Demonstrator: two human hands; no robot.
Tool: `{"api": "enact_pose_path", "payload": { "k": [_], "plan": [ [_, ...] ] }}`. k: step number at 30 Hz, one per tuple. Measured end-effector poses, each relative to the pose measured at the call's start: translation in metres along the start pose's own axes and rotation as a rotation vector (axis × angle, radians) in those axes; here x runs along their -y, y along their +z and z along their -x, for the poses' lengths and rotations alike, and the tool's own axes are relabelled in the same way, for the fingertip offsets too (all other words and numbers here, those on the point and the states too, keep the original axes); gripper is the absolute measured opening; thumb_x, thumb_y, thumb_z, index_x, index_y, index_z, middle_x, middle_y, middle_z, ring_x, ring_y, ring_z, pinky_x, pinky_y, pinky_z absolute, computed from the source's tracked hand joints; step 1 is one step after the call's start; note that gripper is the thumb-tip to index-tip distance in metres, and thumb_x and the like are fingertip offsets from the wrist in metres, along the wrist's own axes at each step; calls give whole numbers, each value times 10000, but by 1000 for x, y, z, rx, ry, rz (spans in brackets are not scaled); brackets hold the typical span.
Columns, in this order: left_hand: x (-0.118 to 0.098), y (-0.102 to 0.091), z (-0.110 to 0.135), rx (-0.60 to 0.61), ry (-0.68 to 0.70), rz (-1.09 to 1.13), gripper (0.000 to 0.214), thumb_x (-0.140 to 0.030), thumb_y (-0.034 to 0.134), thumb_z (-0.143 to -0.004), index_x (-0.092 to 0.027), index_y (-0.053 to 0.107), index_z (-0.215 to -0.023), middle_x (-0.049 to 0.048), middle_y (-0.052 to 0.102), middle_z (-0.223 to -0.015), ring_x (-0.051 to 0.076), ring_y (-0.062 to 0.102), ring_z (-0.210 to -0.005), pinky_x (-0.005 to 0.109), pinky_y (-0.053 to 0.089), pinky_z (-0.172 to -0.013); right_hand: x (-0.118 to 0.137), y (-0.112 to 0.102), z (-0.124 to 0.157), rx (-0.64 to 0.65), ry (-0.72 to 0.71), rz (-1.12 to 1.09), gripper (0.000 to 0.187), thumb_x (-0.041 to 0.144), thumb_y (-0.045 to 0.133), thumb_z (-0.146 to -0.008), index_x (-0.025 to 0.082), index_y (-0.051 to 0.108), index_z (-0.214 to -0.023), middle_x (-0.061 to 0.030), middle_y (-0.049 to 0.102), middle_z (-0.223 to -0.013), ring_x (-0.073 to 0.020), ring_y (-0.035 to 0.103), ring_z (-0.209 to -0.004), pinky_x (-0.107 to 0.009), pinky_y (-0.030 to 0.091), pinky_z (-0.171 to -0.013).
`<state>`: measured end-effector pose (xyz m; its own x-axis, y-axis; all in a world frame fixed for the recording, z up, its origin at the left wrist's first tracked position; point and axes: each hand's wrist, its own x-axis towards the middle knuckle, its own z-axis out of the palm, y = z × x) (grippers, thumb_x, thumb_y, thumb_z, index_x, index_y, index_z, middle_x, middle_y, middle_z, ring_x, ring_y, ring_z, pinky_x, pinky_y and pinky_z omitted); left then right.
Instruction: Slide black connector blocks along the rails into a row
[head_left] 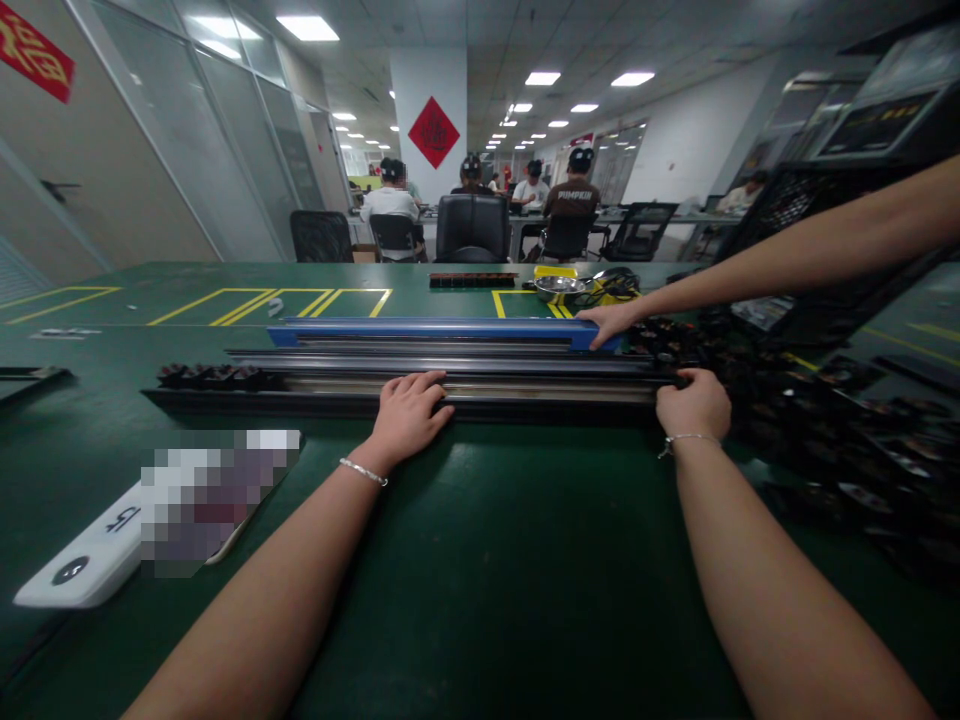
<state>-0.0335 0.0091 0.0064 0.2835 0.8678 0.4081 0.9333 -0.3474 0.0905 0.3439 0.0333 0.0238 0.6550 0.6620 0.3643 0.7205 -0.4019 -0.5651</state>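
A long black slotted rail lies across the green table in front of me. My left hand is laid over its middle, fingers over the top and thumb along the near wall. At the rail's right end my right hand is closed, with a small black part partly hidden at its fingertips. Several small black parts sit in a row in the rail's left end. Directly behind lies another dark rail. Farther back is a blue rail, its right end held by another person's hand.
A heap of small black parts covers the right side. At the left lie a white device and a blurred-out flat object. Behind the rails are a metal bowl and a dark strip. The co-worker's forearm reaches in from the right.
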Motion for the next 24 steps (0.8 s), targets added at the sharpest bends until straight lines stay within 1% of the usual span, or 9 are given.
{"api": "enact_pose_path", "payload": {
  "k": [4,11,18,24],
  "plan": [
    [0,0,0,-2,1,-6,233,-431,463,-886,-284,629,-956,0,511,-1397,252,455,-1246,489,284,-1033,-3,1,-3,-10,0,-8,372,208,521,-776,162,620,-1132,-134,622,-1073,-268,560,-988,-364,437,-834],
    [0,-1,0,-5,2,-6,239,-432,466,-883,-286,635,-967,3,517,-1390,266,464,-1238,492,296,-1025,-11,3,-7,-46,7,-28,379,216,526,-766,159,605,-1132,-146,605,-1080,-263,545,-971,-360,429,-841],
    [0,-1,1,-8,1,-8,237,-434,465,-884,-287,632,-967,-3,520,-1387,260,461,-1240,489,294,-1029,-14,4,-11,-67,10,-26,382,186,529,-757,155,604,-1131,-136,603,-1055,-249,547,-962,-349,433,-868],
    [1,1,0,-11,1,-21,241,-442,462,-886,-282,630,-954,-5,521,-1387,260,469,-1230,485,300,-1022,-16,5,-12,-68,26,-32,392,201,526,-755,165,614,-1136,-134,612,-1069,-255,550,-959,-347,429,-837]
  ]
}}
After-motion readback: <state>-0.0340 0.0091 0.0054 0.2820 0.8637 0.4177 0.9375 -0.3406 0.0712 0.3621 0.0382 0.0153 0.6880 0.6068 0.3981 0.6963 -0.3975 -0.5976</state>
